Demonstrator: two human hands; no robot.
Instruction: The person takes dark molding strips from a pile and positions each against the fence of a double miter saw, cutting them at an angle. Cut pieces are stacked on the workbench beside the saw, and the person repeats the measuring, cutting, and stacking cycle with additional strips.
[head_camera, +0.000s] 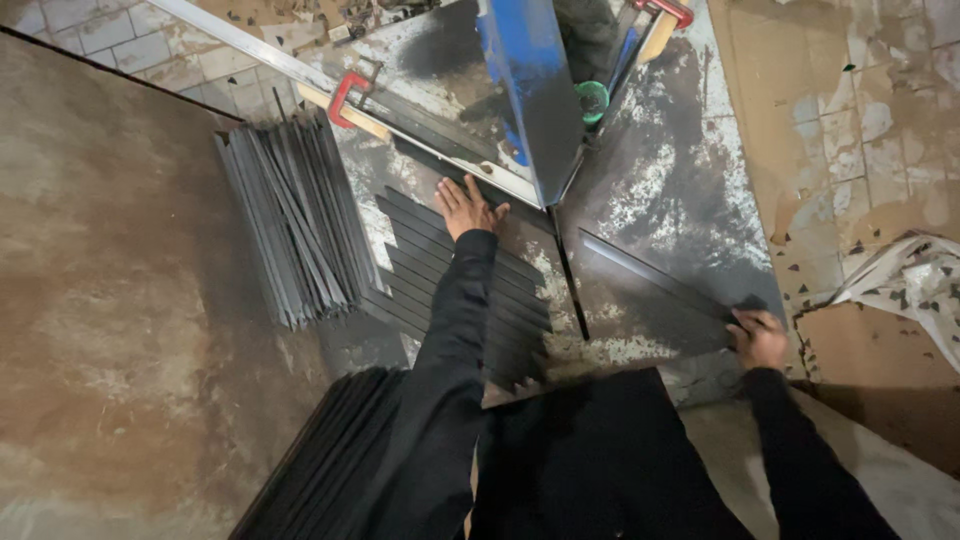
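Observation:
My left hand (466, 208) lies flat, fingers spread, on a row of dark cut strips (440, 270) lying side by side on the worn metal table (660, 180), close to the blue machine column (525, 90). My right hand (758, 338) grips the near right corner of a dark flat sheet (645, 295) that lies to the right of a thin dark bar (570, 275). Both arms wear black sleeves.
A stack of long grey strips (290, 225) rests at the table's left edge. A red-handled clamp (345, 100) holds a straight metal guide rail (260, 50). A green round cap (592, 100) sits behind the column. Dark sheets (330, 470) are stacked below. Torn cardboard (880, 150) covers the tiled floor at right.

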